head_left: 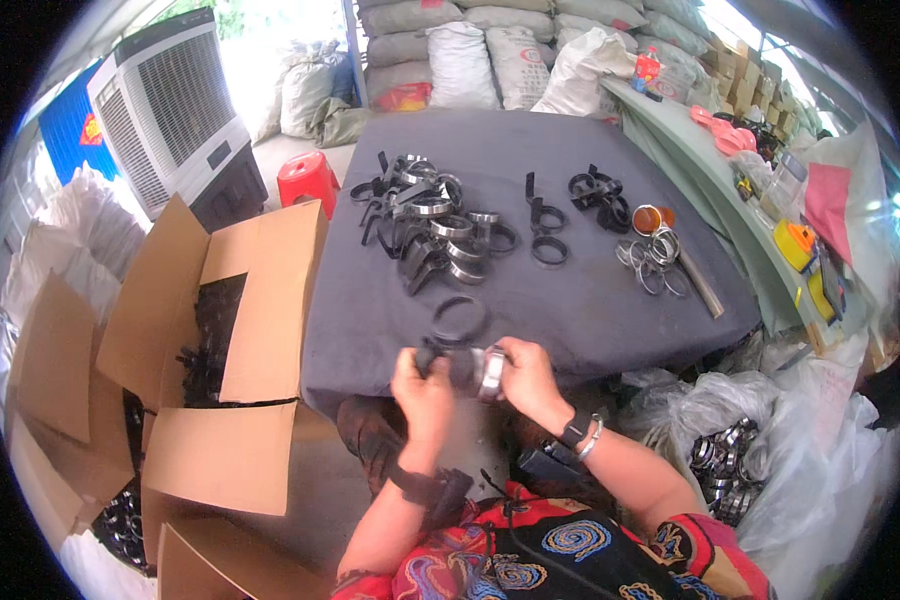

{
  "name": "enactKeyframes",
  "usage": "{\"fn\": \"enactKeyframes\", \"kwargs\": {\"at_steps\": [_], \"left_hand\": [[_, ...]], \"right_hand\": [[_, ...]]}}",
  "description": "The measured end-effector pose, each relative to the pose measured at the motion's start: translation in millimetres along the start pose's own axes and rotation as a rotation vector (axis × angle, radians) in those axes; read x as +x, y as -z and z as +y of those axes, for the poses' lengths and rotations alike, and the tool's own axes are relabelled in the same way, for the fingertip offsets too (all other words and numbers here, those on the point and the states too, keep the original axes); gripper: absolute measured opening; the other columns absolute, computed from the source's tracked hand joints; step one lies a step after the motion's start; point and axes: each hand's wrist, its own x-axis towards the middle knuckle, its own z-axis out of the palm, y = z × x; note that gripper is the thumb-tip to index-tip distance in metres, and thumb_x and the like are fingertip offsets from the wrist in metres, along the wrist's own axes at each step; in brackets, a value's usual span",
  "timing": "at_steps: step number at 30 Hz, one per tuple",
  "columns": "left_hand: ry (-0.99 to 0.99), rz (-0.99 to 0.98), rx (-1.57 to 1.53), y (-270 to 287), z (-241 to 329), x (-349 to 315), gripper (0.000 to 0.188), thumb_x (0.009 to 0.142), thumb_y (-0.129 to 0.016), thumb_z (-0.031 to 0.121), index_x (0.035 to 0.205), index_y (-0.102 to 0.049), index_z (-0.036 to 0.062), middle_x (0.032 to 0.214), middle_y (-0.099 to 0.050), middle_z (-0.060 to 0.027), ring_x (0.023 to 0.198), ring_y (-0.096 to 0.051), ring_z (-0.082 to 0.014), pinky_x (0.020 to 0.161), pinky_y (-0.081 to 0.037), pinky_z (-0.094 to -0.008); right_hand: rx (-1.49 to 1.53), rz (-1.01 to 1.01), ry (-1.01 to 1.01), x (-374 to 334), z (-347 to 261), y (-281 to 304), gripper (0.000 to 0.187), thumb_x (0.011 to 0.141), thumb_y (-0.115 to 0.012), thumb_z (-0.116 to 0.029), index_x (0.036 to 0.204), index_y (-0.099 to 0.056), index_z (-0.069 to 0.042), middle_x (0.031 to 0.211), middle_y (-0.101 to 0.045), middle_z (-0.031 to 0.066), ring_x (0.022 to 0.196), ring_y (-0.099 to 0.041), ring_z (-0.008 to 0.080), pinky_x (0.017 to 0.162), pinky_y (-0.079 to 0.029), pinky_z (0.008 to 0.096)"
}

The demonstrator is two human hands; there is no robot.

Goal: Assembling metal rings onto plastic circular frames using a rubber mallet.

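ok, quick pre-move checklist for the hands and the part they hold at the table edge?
1. Left hand on the black plastic clamp piece: ok, fingers wrapped round it.
2. Right hand on the shiny metal ring: ok, held against the black piece.
3. Ring fully seated on the piece: cannot tell, fingers hide the joint.
4. Loose black ring on the grey tablecloth just ahead of the hands: ok, apart from both.
5. Pile of black-and-metal clamps mid-table: ok.
6. Open cardboard box at the left: ok, black parts inside.
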Motion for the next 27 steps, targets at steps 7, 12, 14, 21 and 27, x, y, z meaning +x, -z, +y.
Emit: {"fn": "enactKeyframes", "kwargs": {"at_steps": [7, 12, 14, 21, 27], "left_hand": [[0.189, -0.046, -0.278, 14.9, -5.4, 14.8, 0.017, 0.078, -0.064, -0.008, 0.077, -0.052, 0.0043, 0.070, -0.052, 0.0049, 0.065, -0.044, -0.0039, 0.059, -0.038, -0.0209], [0.160, -0.036, -0.172, 8.3, -15.0, 5.5, 0.019, 0.079, -0.062, -0.007, 0.075, -0.048, 0.0049, 0.069, -0.047, 0.0059, 0.065, -0.041, -0.0038, 0.060, -0.037, -0.0205], [0.129, -0.014, -0.128, 7.4, -20.1, 4.5, 0.018, 0.079, -0.062, -0.006, 0.075, -0.047, 0.0044, 0.068, -0.047, 0.0052, 0.065, -0.041, -0.0044, 0.060, -0.038, -0.0212], [0.073, -0.028, -0.074, 0.7, -11.4, 0.0, 0.013, 0.078, -0.060, -0.005, 0.079, -0.050, 0.0033, 0.069, -0.050, 0.0030, 0.066, -0.044, -0.0058, 0.058, -0.041, -0.0236], [0.365, -0.036, -0.282, 37.7, -17.9, -6.0, 0.019, 0.076, -0.063, -0.006, 0.082, -0.051, 0.0060, 0.069, -0.054, 0.0011, 0.055, -0.047, -0.0065, 0.049, -0.036, -0.0210]], "right_hand": [[-1.382, 0.364, 0.234, 56.9, 18.4, 127.4, 0.013, 0.078, -0.051, -0.005, 0.077, -0.063, -0.001, 0.073, -0.064, 0.0220, 0.074, -0.066, 0.0367, 0.065, -0.052, 0.0474], [-1.424, 0.419, 0.388, 54.3, 0.2, 114.5, 0.018, 0.084, -0.053, -0.015, 0.093, -0.058, 0.000, 0.090, -0.055, 0.0169, 0.087, -0.058, 0.0341, 0.071, -0.049, 0.0429], [-1.007, 0.265, 0.524, 22.7, -29.9, 68.6, 0.019, 0.087, -0.055, -0.019, 0.093, -0.060, -0.002, 0.088, -0.059, 0.0173, 0.083, -0.059, 0.0358, 0.070, -0.049, 0.0427], [0.095, -0.290, -0.046, 1.5, -13.9, 20.6, 0.015, 0.090, -0.060, -0.018, 0.092, -0.060, -0.003, 0.080, -0.065, 0.0019, 0.059, -0.056, 0.0091, 0.050, -0.045, 0.0222], [-0.897, -0.146, 0.610, 19.4, -9.1, 52.8, 0.010, 0.078, -0.062, -0.010, 0.083, -0.055, -0.005, 0.081, -0.060, 0.0122, 0.077, -0.061, 0.0333, 0.065, -0.049, 0.0430]]}}
